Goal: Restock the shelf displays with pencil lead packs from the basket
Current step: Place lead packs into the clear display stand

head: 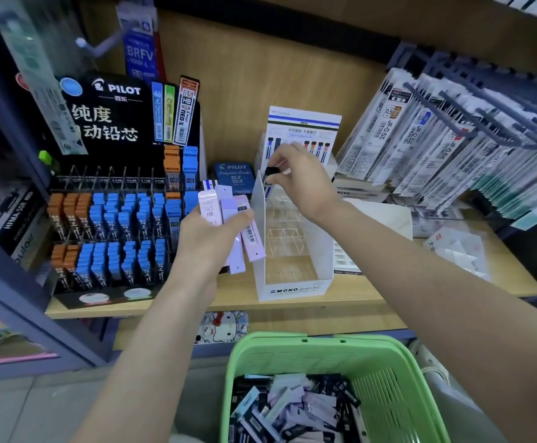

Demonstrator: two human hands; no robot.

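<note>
Small black lead pack [272,171] pinched in R hand [299,182] over back of white display box [293,289] on shelf [372,306], pale purple packs [227,219] fanned & gripped in L hand [211,243] beside box's left wall, more packs [292,407] heaped in green basket [292,344] below.

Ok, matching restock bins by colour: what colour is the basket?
The basket is light green, seen in the head view.
</note>
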